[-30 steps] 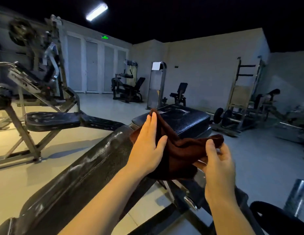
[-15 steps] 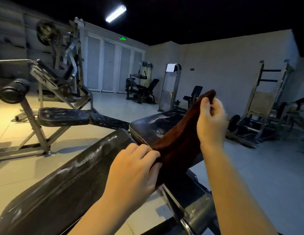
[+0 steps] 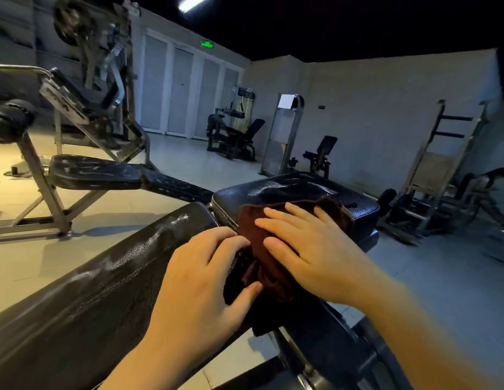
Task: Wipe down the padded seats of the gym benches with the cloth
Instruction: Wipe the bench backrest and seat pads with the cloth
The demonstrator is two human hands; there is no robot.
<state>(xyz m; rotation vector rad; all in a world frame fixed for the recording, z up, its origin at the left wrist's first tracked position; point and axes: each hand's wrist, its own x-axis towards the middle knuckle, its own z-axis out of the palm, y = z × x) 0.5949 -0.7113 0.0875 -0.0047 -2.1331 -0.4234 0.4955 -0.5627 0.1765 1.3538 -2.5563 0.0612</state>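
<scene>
A dark brown cloth [image 3: 252, 226] lies across the gap between the bench's long black back pad [image 3: 98, 282] and its black padded seat [image 3: 298, 192]. My right hand [image 3: 310, 246] presses flat on the cloth, fingers spread and pointing left. My left hand [image 3: 205, 280] rests on the end of the back pad, its fingers curled on the cloth's near edge and its thumb touching the fabric. Part of the cloth hangs over the pad's right side.
A second bench with a black pad [image 3: 93, 173] on a grey metal frame [image 3: 51, 198] stands to the left. Several machines [image 3: 234, 133] line the far wall by the white doors. A rack with weight plates [image 3: 431, 187] stands to the right. Tiled floor lies between.
My right hand has come down from holding the cloth up in the air and now lies flat on it over the seat. My left hand stays at the cloth's near edge.
</scene>
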